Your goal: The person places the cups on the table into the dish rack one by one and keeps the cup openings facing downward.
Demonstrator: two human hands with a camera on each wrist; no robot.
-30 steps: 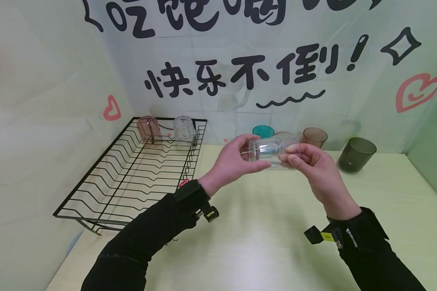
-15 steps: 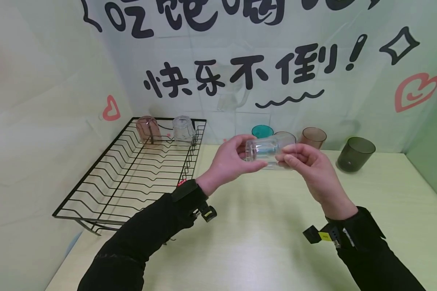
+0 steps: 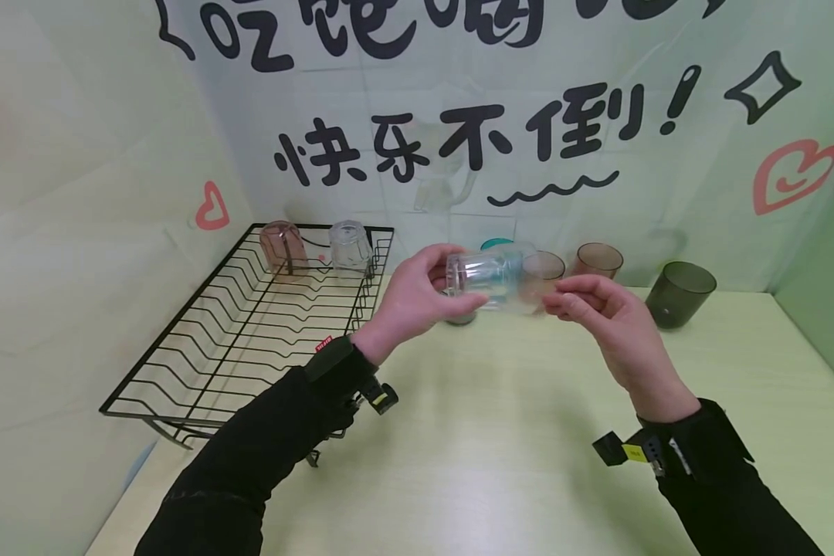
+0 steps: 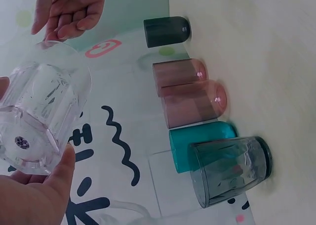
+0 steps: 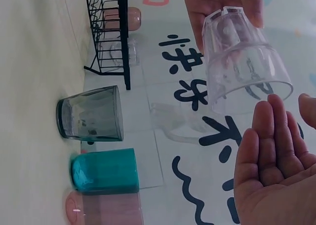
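My left hand (image 3: 417, 292) grips a clear plastic cup (image 3: 483, 279) by its base, thumb on the near side and fingers behind. The cup lies sideways in the air, its mouth toward my right hand (image 3: 608, 320). In the right wrist view, my right fingers (image 5: 265, 126) are extended with the thumb apart, fingertips right at the cup's rim. Behind the cup stand a teal cup (image 5: 106, 170) and a grey see-through cup (image 4: 232, 170); the head view mostly hides the grey one behind my left hand.
A black wire dish rack (image 3: 177, 317) stands at left, with an upside-down pink cup (image 3: 285, 247) and a clear faceted cup (image 3: 350, 247) at its back. Two brownish-pink cups (image 3: 599, 261) and a dark cup (image 3: 679, 295) stand along the back wall.
My left hand has moved left with the clear cup. The right hand has let go of the rim and drawn slightly right, widening the gap between the hands.
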